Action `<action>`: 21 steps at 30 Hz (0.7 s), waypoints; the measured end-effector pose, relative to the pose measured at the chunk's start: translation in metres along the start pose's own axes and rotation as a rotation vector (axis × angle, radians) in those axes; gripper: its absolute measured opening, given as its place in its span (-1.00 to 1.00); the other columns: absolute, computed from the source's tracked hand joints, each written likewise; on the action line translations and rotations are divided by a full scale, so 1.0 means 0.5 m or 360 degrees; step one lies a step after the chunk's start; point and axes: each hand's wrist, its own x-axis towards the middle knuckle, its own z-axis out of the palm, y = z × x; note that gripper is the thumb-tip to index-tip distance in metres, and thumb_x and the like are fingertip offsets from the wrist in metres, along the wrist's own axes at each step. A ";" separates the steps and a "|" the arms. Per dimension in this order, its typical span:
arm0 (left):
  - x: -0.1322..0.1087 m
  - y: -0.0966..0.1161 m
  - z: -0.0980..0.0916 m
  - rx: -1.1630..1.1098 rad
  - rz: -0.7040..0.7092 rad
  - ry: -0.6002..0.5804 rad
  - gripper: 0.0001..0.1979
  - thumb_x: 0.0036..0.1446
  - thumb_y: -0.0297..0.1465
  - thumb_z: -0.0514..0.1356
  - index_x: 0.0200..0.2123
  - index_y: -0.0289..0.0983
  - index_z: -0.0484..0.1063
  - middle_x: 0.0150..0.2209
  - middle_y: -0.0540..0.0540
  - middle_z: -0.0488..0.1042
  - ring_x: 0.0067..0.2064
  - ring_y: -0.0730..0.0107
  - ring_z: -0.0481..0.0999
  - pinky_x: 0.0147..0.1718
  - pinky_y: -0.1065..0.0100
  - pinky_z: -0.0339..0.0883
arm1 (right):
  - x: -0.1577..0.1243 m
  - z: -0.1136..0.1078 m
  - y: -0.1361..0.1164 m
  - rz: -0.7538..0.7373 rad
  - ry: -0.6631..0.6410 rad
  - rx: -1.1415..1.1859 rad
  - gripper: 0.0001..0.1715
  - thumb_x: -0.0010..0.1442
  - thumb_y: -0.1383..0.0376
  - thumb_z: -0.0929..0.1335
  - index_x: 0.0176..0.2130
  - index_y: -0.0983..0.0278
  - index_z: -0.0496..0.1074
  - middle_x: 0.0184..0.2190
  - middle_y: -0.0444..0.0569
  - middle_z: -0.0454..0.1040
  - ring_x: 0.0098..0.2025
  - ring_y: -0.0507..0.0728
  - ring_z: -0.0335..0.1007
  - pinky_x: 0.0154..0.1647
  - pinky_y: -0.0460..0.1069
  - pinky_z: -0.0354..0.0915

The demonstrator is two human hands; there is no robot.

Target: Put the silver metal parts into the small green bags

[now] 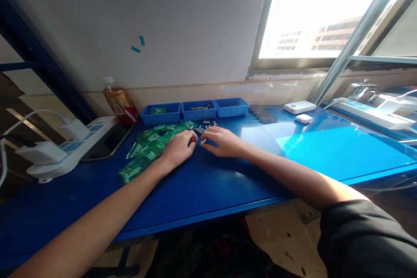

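Note:
My left hand (178, 148) rests on the blue table (208, 182) at the edge of a spread of green circuit boards (148, 150); its fingers are curled together, and what they hold is hidden. My right hand (221, 141) lies opposite it, fingertips pinched on a small grey metal part (203, 142). Several more small metal parts (205, 126) lie loose just beyond both hands.
Three blue bins (195, 110) stand at the back by the wall. A bottle (119, 102), a white power strip with plugs (65, 143) and a dark tablet (104, 141) are at left. White devices (299, 107) and another power strip (368, 113) sit at right under the window.

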 end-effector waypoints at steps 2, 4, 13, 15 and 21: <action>0.000 0.001 0.001 -0.0034 -0.0006 0.0044 -0.93 0.04 -0.46 0.07 -0.37 -0.23 0.32 -0.32 -0.05 0.45 -0.35 0.32 0.44 -0.38 0.35 0.26 | 0.000 0.005 -0.008 -0.0103 -0.0053 -0.0012 -0.77 0.23 0.21 0.29 -0.16 0.24 0.44 -0.28 -0.01 0.42 -0.18 0.11 0.34 -0.12 -0.02 0.23; 0.001 0.002 0.004 -0.0093 -0.0013 0.0105 -0.95 0.04 -0.45 0.08 -0.36 -0.23 0.30 -0.32 -0.05 0.44 -0.37 0.35 0.44 -0.38 0.36 0.27 | 0.001 0.011 -0.012 -0.0075 -0.0076 -0.0091 -0.71 0.23 0.17 0.28 -0.12 0.23 0.44 -0.27 0.01 0.42 -0.17 0.14 0.34 -0.14 0.00 0.24; -0.001 0.013 0.012 -0.0464 -0.0066 0.0185 -0.89 0.07 -0.37 0.12 -0.31 -0.23 0.24 -0.35 -0.02 0.43 -0.46 0.43 0.45 -0.41 0.38 0.34 | 0.004 0.019 -0.003 0.0177 0.0076 -0.0154 -0.65 0.22 0.20 0.28 -0.02 0.28 0.35 -0.19 0.04 0.44 -0.13 0.16 0.34 -0.12 0.00 0.24; -0.001 0.012 0.016 -0.0582 -0.0055 0.0167 -0.86 0.07 -0.35 0.14 -0.30 -0.23 0.24 -0.34 -0.02 0.44 -0.42 0.42 0.47 -0.38 0.37 0.37 | 0.004 0.018 -0.001 0.0163 0.0126 -0.0136 -0.73 0.23 0.24 0.28 -0.08 0.27 0.37 -0.21 0.02 0.44 -0.15 0.14 0.35 -0.12 -0.01 0.24; 0.000 0.007 0.025 -0.0843 -0.0042 0.0159 -0.83 0.07 -0.31 0.16 -0.29 -0.23 0.24 -0.31 -0.06 0.44 -0.29 0.36 0.51 -0.28 0.32 0.42 | 0.004 0.022 0.001 0.0080 0.0214 -0.0073 -0.84 0.24 0.29 0.26 -0.17 0.25 0.38 -0.24 -0.01 0.44 -0.18 0.11 0.34 -0.15 -0.05 0.23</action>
